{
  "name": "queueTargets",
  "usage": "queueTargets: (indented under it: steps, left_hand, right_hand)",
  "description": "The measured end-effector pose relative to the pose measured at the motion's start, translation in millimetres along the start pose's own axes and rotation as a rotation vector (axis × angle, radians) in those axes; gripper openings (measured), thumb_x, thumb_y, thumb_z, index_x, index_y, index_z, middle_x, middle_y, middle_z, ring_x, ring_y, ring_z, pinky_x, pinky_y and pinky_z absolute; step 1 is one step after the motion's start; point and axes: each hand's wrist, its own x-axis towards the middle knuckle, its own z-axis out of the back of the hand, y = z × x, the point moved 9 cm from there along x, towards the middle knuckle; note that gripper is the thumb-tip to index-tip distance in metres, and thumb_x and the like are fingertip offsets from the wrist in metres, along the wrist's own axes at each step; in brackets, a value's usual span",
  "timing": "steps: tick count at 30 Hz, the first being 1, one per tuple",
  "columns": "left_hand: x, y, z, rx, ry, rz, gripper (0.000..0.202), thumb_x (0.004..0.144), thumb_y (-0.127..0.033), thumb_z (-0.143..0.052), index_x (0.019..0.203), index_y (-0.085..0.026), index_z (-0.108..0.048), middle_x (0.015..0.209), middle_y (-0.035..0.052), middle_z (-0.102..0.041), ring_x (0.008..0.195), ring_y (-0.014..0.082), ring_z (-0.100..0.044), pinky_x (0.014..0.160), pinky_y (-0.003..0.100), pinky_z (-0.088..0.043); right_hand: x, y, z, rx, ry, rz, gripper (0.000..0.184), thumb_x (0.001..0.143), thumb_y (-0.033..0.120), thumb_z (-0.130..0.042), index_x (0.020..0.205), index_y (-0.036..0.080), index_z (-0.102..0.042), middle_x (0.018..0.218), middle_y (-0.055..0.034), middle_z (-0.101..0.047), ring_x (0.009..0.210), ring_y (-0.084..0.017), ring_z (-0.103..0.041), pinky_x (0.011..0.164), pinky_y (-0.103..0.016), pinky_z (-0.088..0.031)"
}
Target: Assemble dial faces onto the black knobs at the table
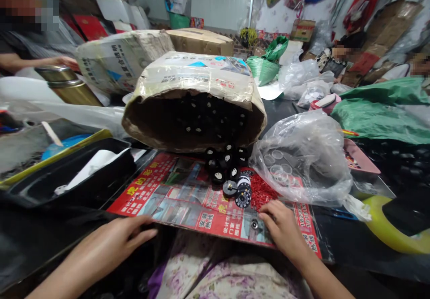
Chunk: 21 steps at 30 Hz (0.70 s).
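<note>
My left hand (116,236) rests at the near edge of a red printed board (188,200), fingers stretched toward it, holding nothing. My right hand (280,227) lies on the board's right part, fingers curled down beside a small round metal-and-black part (254,223). Just beyond it lie a heap of small red pieces (264,191), a black dial with white markings (243,193) and several black round knobs (223,164). The knobs spill from a tipped cardboard box (195,97) full of more of them.
A clear plastic bag (302,160) with transparent rings sits right of the knobs. A black tray (67,178) with white paper lies at left. Green bags (379,110), a pink tray (361,158) and a yellow object (386,223) are at right. Other people sit around the table.
</note>
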Motion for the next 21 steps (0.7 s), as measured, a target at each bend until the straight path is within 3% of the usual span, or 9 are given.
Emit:
queueTargets:
  steps: [3,5,7,9,12,16,19,21]
  left_hand:
    - [14,-55,-25.3,0.045,0.098,-0.230,0.037,0.075,-0.056,-0.055,0.095,-0.027,-0.067,0.074,-0.0016,-0.070,0.059,0.0168,-0.060,0.060,0.025,-0.043]
    - [18,-99,-40.9,0.134,0.052,-0.382,0.033,0.080,-0.045,-0.055,0.105,-0.027,-0.064,0.093,0.0037,-0.071,0.073,0.0202,-0.064,0.068,0.027,-0.044]
    - [22,-133,-57.8,0.227,0.012,-0.452,0.030,0.081,-0.035,-0.057,0.109,-0.026,-0.061,0.099,0.0057,-0.068,0.085,0.0231,-0.065,0.072,0.029,-0.045]
    - [27,-152,-75.9,0.323,0.021,-0.477,0.034,0.078,-0.028,-0.060,0.112,-0.025,-0.058,0.104,0.0066,-0.066,0.088,0.0247,-0.065,0.071,0.030,-0.045]
    - [36,-159,-94.5,0.396,0.047,-0.473,0.039,0.077,-0.022,-0.062,0.115,-0.023,-0.054,0.112,0.0089,-0.061,0.087,0.0253,-0.065,0.067,0.031,-0.046]
    - [43,-147,-101.1,0.336,0.049,-0.462,0.031,0.082,-0.021,-0.057,0.112,-0.024,-0.054,0.113,0.0080,-0.059,0.086,0.0241,-0.065,0.066,0.032,-0.047]
    - [42,-135,-91.4,0.120,-0.004,-0.440,0.026,0.082,-0.022,-0.056,0.108,-0.025,-0.056,0.112,0.0062,-0.059,0.089,0.0217,-0.064,0.073,0.031,-0.047]
    - [40,-124,-82.3,-0.151,-0.029,-0.387,0.026,0.080,-0.025,-0.059,0.106,-0.023,-0.058,0.106,0.0051,-0.061,0.082,0.0186,-0.063,0.070,0.028,-0.047]
  right_hand:
    - [30,23,-21,-0.288,0.000,0.059,0.010,0.081,0.026,-0.062,0.083,0.017,-0.059,0.086,-0.0079,-0.060,0.085,-0.024,-0.050,0.074,-0.035,-0.039]
    - [43,31,-31,-0.426,-0.018,0.065,0.017,0.076,0.027,-0.068,0.084,0.016,-0.057,0.090,-0.0098,-0.058,0.087,-0.026,-0.048,0.074,-0.037,-0.038]
    - [49,34,-37,-0.469,-0.039,0.071,0.016,0.074,0.021,-0.067,0.084,0.017,-0.056,0.092,-0.0103,-0.057,0.087,-0.026,-0.047,0.074,-0.037,-0.038]
    - [48,32,-37,-0.398,-0.068,0.065,0.017,0.073,0.012,-0.062,0.086,0.017,-0.054,0.092,-0.0101,-0.058,0.086,-0.026,-0.048,0.073,-0.036,-0.039]
    - [46,25,-37,-0.227,-0.069,0.045,0.024,0.073,0.003,-0.052,0.093,0.018,-0.052,0.087,-0.0066,-0.061,0.081,-0.022,-0.054,0.070,-0.031,-0.041]
    - [51,20,-29,0.033,-0.048,0.028,0.026,0.077,0.004,-0.046,0.096,0.019,-0.056,0.084,-0.0030,-0.066,0.077,-0.019,-0.061,0.070,-0.028,-0.043]
    - [51,25,-13,0.153,-0.113,0.067,0.024,0.081,0.008,-0.045,0.093,0.019,-0.063,0.087,-0.0045,-0.068,0.081,-0.020,-0.062,0.074,-0.030,-0.045]
    - [41,33,-3,0.154,-0.179,0.132,0.030,0.083,0.009,-0.041,0.100,0.020,-0.064,0.092,-0.0063,-0.067,0.086,-0.020,-0.062,0.078,-0.032,-0.046]
